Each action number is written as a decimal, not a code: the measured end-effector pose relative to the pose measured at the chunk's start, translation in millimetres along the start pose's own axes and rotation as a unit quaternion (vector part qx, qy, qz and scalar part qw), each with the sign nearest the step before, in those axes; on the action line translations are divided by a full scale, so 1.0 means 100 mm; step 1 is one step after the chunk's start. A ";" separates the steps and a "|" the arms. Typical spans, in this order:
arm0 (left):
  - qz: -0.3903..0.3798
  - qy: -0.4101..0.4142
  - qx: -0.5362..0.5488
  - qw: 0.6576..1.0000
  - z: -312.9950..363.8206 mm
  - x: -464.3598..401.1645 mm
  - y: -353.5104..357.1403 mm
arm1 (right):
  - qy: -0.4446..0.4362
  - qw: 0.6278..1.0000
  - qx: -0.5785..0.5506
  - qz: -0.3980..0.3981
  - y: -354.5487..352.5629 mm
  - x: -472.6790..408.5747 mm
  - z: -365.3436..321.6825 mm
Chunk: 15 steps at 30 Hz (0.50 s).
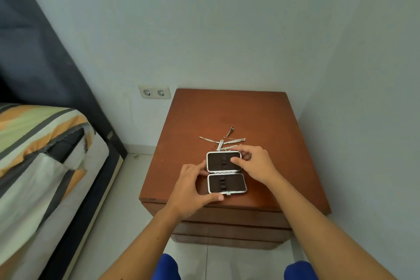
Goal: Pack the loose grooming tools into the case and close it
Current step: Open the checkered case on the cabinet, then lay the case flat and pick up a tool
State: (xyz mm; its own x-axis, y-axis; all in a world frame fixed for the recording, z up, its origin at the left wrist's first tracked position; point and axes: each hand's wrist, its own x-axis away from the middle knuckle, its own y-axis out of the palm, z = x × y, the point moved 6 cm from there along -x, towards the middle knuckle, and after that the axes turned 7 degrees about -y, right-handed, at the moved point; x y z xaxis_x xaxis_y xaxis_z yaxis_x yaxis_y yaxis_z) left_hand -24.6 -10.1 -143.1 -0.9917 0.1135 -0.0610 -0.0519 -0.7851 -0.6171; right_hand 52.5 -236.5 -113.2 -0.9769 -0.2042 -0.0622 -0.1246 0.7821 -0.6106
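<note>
the case [226, 172] lies open flat on the nightstand [261, 120], both halves empty. left hand [193, 188] grips its near half, right hand [256, 163] pinches the far half. tools [223, 141] lie loose just behind (tangled). keep it steady, then lift one tool at a time.

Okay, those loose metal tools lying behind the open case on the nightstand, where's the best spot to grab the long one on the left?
Probably the middle of the long thin tool. It lies flat across the nightstand with bare wood on its far side, so come from above and pinch across its narrow width. Its right end meets the other tools, so the left and middle stretch is freer. Detail is too small to judge its tip.
</note>
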 end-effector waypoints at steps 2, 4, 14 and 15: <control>0.011 0.007 -0.015 1.000 0.02 0.02 -0.02 | -0.001 1.000 -0.010 0.001 0.00 0.01 0.03; 0.003 0.015 -0.039 0.999 0.04 0.02 -0.02 | 0.012 1.000 -0.024 0.017 0.00 0.03 0.07; -0.035 0.044 -0.125 0.991 0.17 0.08 -0.05 | -0.010 1.000 -0.008 0.020 0.00 0.11 0.00; -0.023 0.055 -0.139 0.988 0.20 0.11 -0.05 | -0.004 1.000 -0.016 0.019 0.01 0.11 -0.01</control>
State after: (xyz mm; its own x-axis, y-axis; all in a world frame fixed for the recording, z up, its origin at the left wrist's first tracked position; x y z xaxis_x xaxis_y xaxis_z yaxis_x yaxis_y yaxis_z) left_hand -37.6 -16.7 -125.0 -0.9693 0.2234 -0.1030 -0.0475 -0.5808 -0.8127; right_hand 41.8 -237.2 -113.8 -0.9796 -0.1792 -0.0908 -0.0939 0.8081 -0.5815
